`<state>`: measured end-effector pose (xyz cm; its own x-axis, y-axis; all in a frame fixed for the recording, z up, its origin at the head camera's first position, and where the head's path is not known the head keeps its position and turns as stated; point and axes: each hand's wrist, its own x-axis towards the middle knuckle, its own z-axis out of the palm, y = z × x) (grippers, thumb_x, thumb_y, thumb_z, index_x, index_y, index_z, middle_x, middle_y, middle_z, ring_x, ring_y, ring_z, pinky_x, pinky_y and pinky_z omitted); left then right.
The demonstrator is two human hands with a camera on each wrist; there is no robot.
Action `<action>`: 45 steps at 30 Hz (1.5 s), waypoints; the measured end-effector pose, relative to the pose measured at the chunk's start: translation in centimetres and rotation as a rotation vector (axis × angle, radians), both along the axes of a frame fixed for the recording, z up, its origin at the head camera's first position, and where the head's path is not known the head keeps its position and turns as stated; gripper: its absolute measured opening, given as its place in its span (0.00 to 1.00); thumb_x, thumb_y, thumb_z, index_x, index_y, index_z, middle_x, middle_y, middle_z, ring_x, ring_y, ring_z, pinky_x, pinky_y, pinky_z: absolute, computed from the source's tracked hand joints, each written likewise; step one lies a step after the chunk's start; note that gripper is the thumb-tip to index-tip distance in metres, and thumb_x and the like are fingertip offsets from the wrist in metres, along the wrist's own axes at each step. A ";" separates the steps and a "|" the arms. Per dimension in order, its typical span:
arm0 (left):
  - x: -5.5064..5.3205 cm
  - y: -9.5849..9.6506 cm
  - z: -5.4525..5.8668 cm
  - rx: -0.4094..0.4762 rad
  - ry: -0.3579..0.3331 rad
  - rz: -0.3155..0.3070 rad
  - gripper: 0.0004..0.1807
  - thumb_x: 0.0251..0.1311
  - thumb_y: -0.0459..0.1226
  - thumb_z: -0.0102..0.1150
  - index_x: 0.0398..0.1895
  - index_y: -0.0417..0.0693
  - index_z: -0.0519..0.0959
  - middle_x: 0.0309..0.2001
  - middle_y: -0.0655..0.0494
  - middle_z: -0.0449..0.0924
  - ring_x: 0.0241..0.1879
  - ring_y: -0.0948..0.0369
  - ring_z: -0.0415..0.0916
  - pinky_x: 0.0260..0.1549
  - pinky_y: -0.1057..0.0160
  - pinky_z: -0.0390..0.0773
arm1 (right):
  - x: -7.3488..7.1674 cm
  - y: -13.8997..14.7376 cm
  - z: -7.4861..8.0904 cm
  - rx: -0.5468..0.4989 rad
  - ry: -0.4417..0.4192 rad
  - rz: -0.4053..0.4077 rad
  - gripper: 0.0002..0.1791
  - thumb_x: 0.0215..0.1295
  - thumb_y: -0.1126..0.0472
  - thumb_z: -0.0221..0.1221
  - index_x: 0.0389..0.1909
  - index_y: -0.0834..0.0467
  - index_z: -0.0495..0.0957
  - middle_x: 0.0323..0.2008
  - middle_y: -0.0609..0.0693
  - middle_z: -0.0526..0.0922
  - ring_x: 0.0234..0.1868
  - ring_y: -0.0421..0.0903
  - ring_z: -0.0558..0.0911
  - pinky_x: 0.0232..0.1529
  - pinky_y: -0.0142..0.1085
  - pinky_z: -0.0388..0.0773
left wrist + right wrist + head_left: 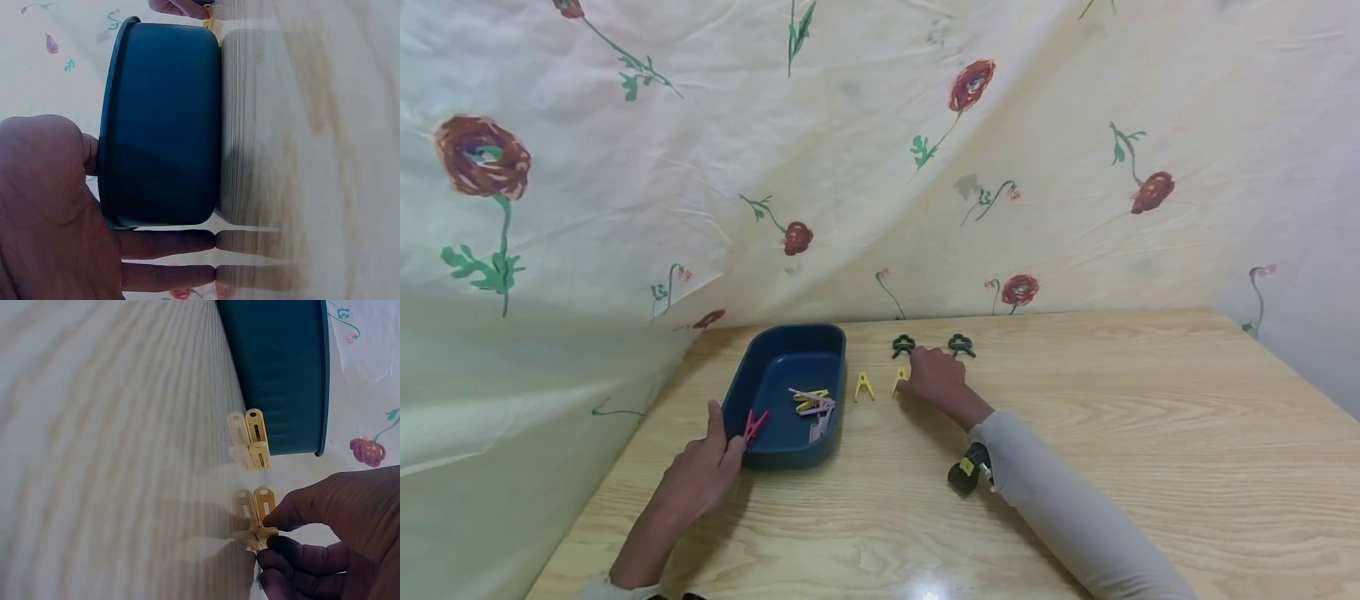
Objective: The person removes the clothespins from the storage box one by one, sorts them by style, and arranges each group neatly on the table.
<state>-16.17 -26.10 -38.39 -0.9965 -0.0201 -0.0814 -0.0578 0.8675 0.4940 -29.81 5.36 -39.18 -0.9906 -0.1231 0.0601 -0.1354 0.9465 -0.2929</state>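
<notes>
A dark blue plastic bin (842, 358) stands at the left of the table. My left hand (703, 471) holds its near left corner, thumb over the rim and straight fingers down the outside, as the left wrist view shows. Inside the bin lie a red clothespin (754, 425) by that hand, and yellow clothespins (805, 402) and lilac clothespins (820, 425) in a pile. With thumb and index finger, my right hand (936, 375) pinches a yellow clothespin (265, 501) standing on the table. Another yellow clothespin (864, 387) stands between it and the bin.
Two dark green spring clamps, a left clamp (903, 343) and a right clamp (961, 343), sit behind my right hand. A flower-printed cloth (880, 167) hangs along the back and left of the wooden table (1150, 433). A black camera (966, 471) is strapped under my right wrist.
</notes>
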 end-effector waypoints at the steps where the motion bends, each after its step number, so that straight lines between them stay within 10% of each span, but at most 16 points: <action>1: 0.0 0.0 0.0 0.003 -0.003 0.001 0.42 0.76 0.47 0.35 0.77 0.34 0.27 0.51 0.29 0.72 0.22 0.53 0.65 0.20 0.58 0.61 | 0.0 0.0 0.0 0.005 -0.001 0.001 0.20 0.57 0.51 0.69 0.20 0.55 0.70 0.17 0.46 0.66 0.19 0.45 0.66 0.21 0.39 0.60; 8: 0.1 0.0 0.0 0.007 0.003 -0.005 0.42 0.76 0.47 0.35 0.77 0.33 0.28 0.63 0.21 0.64 0.22 0.53 0.65 0.20 0.58 0.61 | 0.2 0.0 0.2 0.015 -0.006 0.012 0.22 0.57 0.51 0.69 0.17 0.54 0.67 0.16 0.46 0.65 0.18 0.44 0.64 0.20 0.38 0.59; 15: 0.1 0.0 0.1 0.016 0.003 -0.009 0.42 0.76 0.47 0.35 0.77 0.33 0.28 0.48 0.29 0.73 0.20 0.53 0.63 0.20 0.58 0.61 | 0.2 0.1 0.3 0.022 -0.007 0.011 0.21 0.58 0.49 0.68 0.18 0.55 0.69 0.16 0.46 0.66 0.19 0.44 0.65 0.21 0.39 0.59; 21: 0.0 -0.1 0.1 -0.005 0.004 -0.022 0.42 0.76 0.47 0.35 0.76 0.31 0.28 0.66 0.19 0.58 0.30 0.49 0.71 0.21 0.57 0.61 | 0.2 0.0 0.5 0.010 0.005 -0.001 0.21 0.58 0.49 0.66 0.17 0.54 0.68 0.15 0.46 0.66 0.18 0.45 0.66 0.21 0.40 0.60; 29: -0.1 -0.1 0.1 -0.001 -0.008 -0.011 0.42 0.76 0.47 0.35 0.77 0.33 0.28 0.50 0.28 0.73 0.23 0.53 0.66 0.21 0.58 0.62 | 1.5 -1.3 2.3 -0.020 0.103 0.042 0.24 0.58 0.53 0.62 0.09 0.52 0.64 0.09 0.43 0.60 0.14 0.41 0.60 0.16 0.36 0.55; 45: -0.2 -0.1 -0.2 -0.008 0.000 -0.007 0.42 0.76 0.48 0.33 0.77 0.32 0.28 0.70 0.21 0.53 0.28 0.50 0.70 0.19 0.57 0.62 | 3.0 -4.6 2.9 -0.028 0.193 0.121 0.29 0.59 0.55 0.60 0.02 0.49 0.58 0.06 0.40 0.50 0.12 0.39 0.50 0.15 0.34 0.46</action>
<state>-16.41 -26.23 -38.60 -0.9966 -0.0135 -0.0811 -0.0514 0.8718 0.4872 -26.80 0.76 -36.33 -0.9383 -0.2363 0.2524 -0.3040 0.9116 -0.2768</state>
